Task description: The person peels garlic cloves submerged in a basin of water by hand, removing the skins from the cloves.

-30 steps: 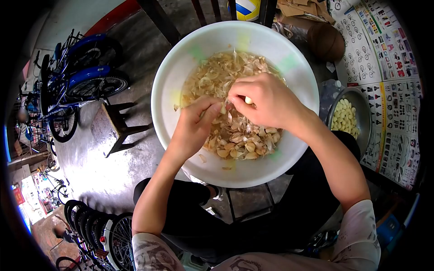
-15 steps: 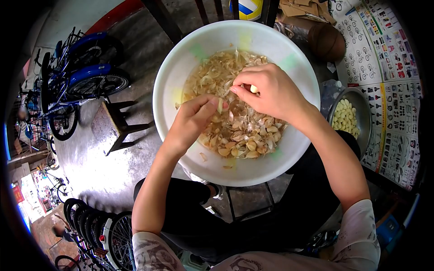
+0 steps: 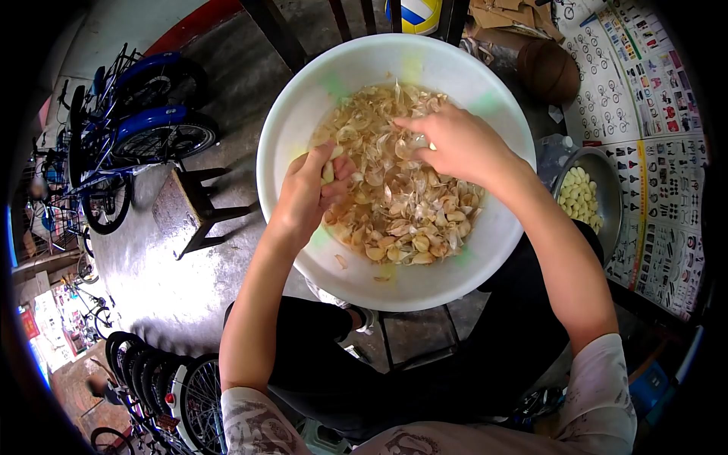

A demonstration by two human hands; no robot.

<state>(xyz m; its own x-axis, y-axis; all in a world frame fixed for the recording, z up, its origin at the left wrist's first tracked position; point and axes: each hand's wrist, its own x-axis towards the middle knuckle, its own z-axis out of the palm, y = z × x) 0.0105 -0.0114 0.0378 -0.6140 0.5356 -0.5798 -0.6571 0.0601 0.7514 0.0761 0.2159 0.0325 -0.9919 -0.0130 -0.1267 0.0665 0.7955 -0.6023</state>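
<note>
A wide white basin (image 3: pixel 292 114) holds water with many loose garlic skins and cloves (image 3: pixel 409 197) in it. Over its left side, my left hand (image 3: pixel 309 186) is closed around pale peeled garlic cloves (image 3: pixel 328 173), which show between thumb and fingers. My right hand (image 3: pixel 462 144) is above the basin's right half, index finger and thumb spread apart over the skins. A small pale bit of a garlic clove (image 3: pixel 432 145) shows at its palm, tucked under the curled fingers, mostly hidden.
To the right, a metal bowl (image 3: pixel 613 205) holds peeled cloves beside a clear plastic bottle (image 3: pixel 557 152). A basketball (image 3: pixel 547 70) and a volleyball (image 3: pixel 415 15) lie behind. A wooden stool (image 3: pixel 189 205) and blue bicycles (image 3: pixel 155 125) stand at left; printed sheets (image 3: pixel 652 174) are at right.
My left hand has drawn slightly left and turned, exposing the cloves in it. My right hand has moved a little right, its thumb and index finger now parted.
</note>
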